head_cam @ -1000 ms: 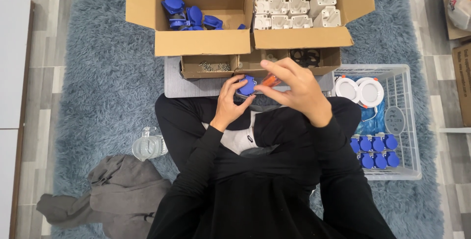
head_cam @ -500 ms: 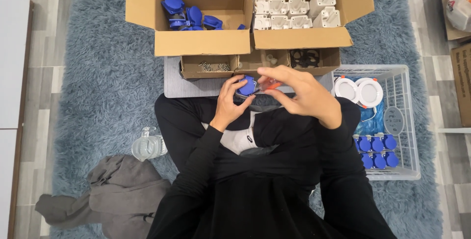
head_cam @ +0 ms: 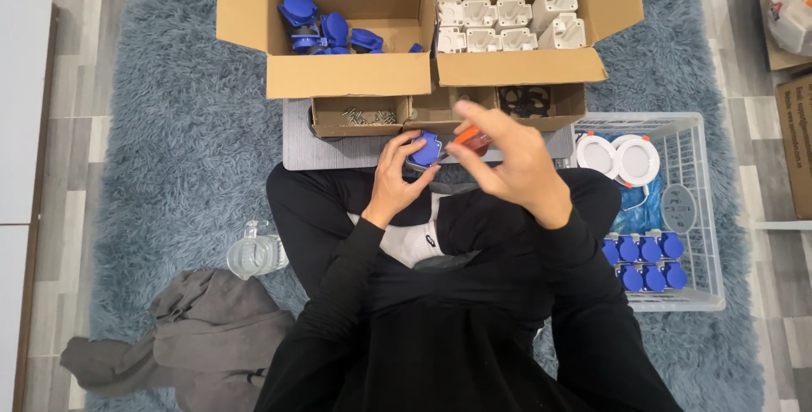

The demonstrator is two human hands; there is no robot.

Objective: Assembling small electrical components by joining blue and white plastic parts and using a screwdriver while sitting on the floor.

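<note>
The left hand [head_cam: 396, 177] grips a blue socket cover [head_cam: 425, 149] above the lap, while the right hand [head_cam: 514, 167] pinches an orange-handled screwdriver [head_cam: 470, 139] lying roughly level, tip toward it, just short of the cardboard boxes [head_cam: 351, 82], a white basket [head_cam: 707, 209] close at right.

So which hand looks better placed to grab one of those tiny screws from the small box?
Probably the left hand: the screw box sits just above it. But it holds the blue part, and the right hand holds an orange-handled tool, so neither is free.
</note>
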